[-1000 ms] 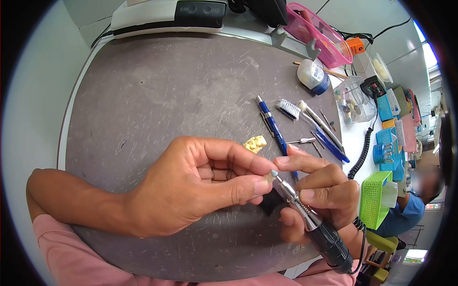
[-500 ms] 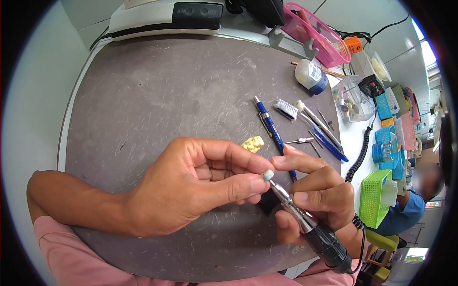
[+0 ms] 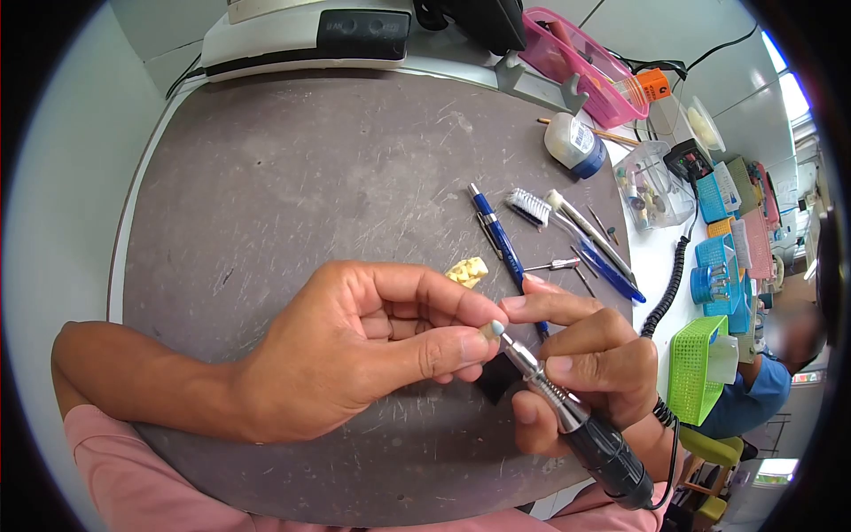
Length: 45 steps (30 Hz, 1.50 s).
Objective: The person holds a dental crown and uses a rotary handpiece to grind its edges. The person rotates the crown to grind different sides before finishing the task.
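Between thumb and index fingertips, my left hand (image 3: pixel 372 341) pinches a small white and pale-blue dental crown (image 3: pixel 493 329). My right hand (image 3: pixel 598 355) is wrapped around a rotary handpiece (image 3: pixel 603 448) with a metal nose and black body. The handpiece's tip points up and left to the crown; whether it touches is too small to tell. My right index fingertip meets my left fingertips. Behind the hands lies a yellowish tooth-model piece (image 3: pixel 466 272). A blue mechanical pencil (image 3: pixel 499 235) lies beyond the right hand, partly hidden by it.
A white-bristled brush (image 3: pixel 530 207), a metal instrument (image 3: pixel 554 264) and a jar with a blue lid (image 3: pixel 576 146) are on the bench mat (image 3: pixel 292 177). Along the right stand a pink basket (image 3: pixel 585 71), a clear box (image 3: pixel 654 186) and a green basket (image 3: pixel 696 368). Another person (image 3: pixel 753 399) sits beyond.
The crown has turned slightly in my left fingers, so its blue side shows more beside the handpiece tip. Both hands keep their grips, nearly in place.
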Each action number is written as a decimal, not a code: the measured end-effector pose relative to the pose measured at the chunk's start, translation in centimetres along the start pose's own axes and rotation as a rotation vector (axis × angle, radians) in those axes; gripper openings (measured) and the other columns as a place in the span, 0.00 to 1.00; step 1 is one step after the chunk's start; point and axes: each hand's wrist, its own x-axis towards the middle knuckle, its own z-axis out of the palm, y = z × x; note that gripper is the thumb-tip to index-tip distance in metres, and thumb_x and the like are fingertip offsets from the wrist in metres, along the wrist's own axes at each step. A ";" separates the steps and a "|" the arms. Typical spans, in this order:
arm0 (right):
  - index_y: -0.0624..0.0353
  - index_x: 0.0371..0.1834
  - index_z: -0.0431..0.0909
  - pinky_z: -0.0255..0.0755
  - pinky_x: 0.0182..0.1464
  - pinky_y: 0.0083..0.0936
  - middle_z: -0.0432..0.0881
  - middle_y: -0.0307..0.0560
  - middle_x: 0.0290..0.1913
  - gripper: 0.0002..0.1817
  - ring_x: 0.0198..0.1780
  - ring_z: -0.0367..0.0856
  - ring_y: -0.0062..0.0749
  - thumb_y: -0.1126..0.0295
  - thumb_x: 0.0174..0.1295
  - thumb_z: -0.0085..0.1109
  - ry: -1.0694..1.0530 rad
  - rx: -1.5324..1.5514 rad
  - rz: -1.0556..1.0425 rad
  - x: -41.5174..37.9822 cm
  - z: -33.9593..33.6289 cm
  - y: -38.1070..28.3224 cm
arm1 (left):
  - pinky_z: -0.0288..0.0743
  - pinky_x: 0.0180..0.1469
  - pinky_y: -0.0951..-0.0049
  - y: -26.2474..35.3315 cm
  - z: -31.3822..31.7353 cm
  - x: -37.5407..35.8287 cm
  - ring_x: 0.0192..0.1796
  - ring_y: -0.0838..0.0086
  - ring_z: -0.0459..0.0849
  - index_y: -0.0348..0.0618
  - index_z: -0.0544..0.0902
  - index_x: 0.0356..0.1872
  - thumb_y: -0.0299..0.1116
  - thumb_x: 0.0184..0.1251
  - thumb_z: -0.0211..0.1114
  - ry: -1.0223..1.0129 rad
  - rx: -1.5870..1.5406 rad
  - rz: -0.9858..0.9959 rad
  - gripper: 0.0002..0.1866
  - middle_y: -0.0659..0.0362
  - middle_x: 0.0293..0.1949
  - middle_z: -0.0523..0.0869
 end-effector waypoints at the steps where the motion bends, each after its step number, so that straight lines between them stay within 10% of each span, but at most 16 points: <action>1: 0.63 0.35 0.70 0.76 0.51 0.49 0.76 0.50 0.28 0.17 0.44 0.83 0.54 0.78 0.46 0.70 -0.030 -0.023 -0.003 0.1 -0.1 -0.2 | 0.79 0.43 0.80 0.0 0.0 0.0 0.39 0.76 0.83 0.32 0.77 0.43 0.21 0.62 0.61 -0.007 -0.007 0.009 0.09 0.51 0.38 0.83; 45: 0.63 0.36 0.70 0.75 0.52 0.50 0.77 0.50 0.30 0.18 0.45 0.82 0.53 0.77 0.45 0.70 0.015 -0.010 -0.008 -0.3 0.1 0.3 | 0.78 0.43 0.80 -0.2 -0.1 0.1 0.39 0.77 0.83 0.33 0.76 0.44 0.22 0.63 0.60 -0.022 -0.020 0.012 0.09 0.52 0.38 0.83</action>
